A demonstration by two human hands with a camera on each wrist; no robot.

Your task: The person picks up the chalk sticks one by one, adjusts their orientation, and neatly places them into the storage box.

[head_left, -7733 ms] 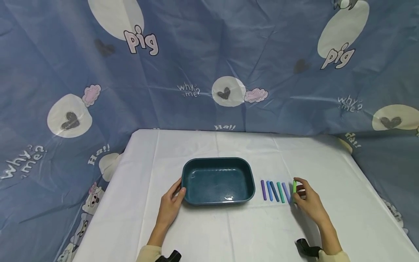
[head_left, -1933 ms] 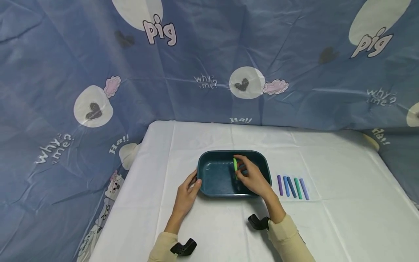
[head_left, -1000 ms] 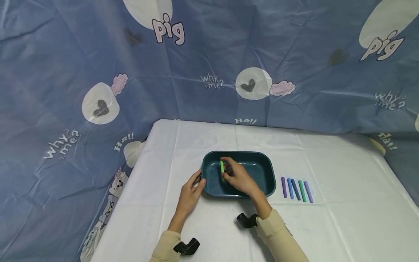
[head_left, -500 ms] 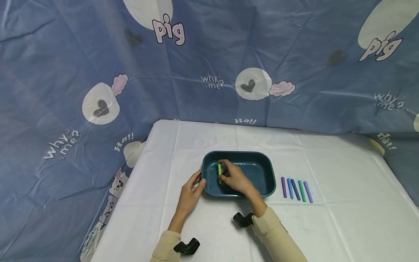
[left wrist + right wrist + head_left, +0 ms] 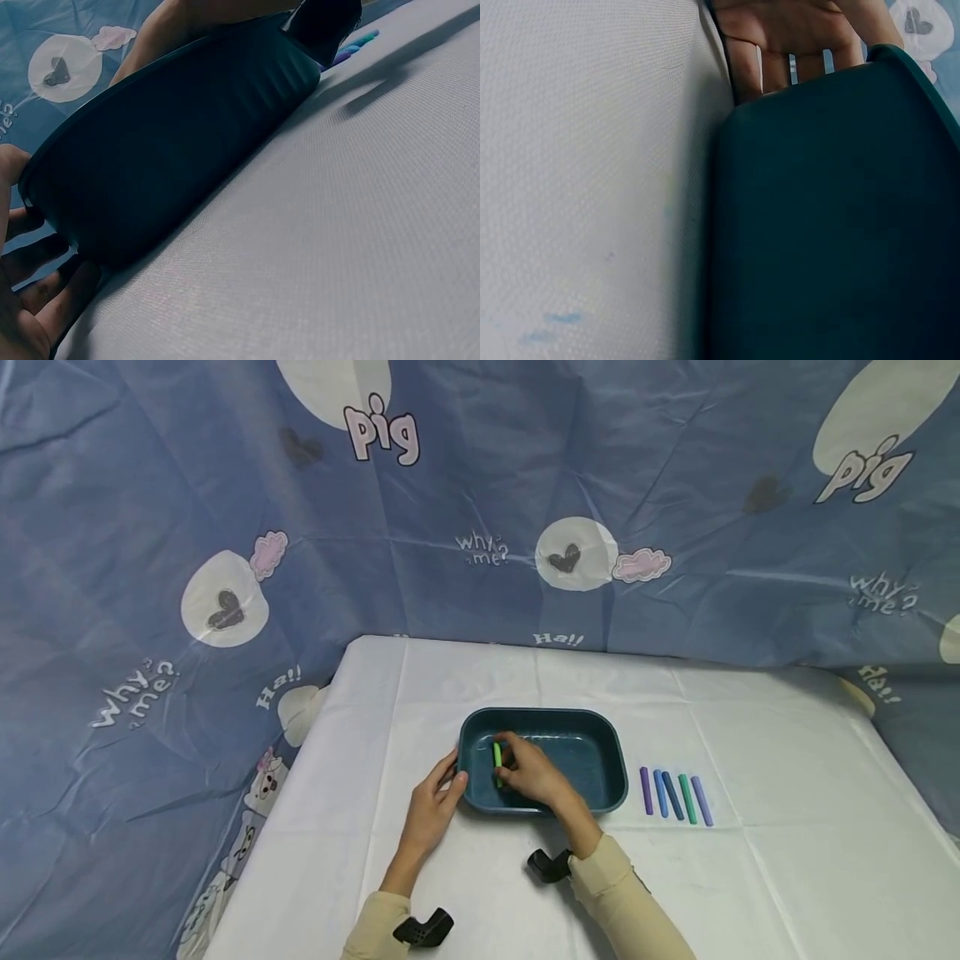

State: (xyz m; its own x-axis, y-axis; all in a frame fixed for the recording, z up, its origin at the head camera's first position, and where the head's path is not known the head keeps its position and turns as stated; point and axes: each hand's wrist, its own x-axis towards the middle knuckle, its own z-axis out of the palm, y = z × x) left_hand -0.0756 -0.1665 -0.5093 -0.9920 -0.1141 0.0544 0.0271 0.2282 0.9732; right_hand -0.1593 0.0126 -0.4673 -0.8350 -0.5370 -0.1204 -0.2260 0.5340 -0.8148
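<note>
My right hand [image 5: 532, 772] pinches a bright green stick of chalk [image 5: 498, 766] between thumb and fingers, low inside the left part of a dark teal rectangular baking dish [image 5: 592, 764]. My left hand [image 5: 431, 810] holds the dish's left end. In the right wrist view the left hand's fingers [image 5: 776, 71] lie against the outer wall [image 5: 832, 210], and its thumb comes over the rim. The left wrist view shows that hand at the dish's near end too. To the right of the dish, several chalk sticks [image 5: 677, 796] in purple, blues and green lie in a row.
White cloth [image 5: 787, 760] covers the table, with faint blue smudges [image 5: 562, 318] on it. A blue printed curtain [image 5: 465, 610] hangs behind and at the sides. Each wrist wears a black camera mount [image 5: 551, 866], the right one close to the dish's front.
The right hand took the green chalk from the right end of the row, carried it left over the dish, and has since lowered it inside. The left hand stays on the dish.
</note>
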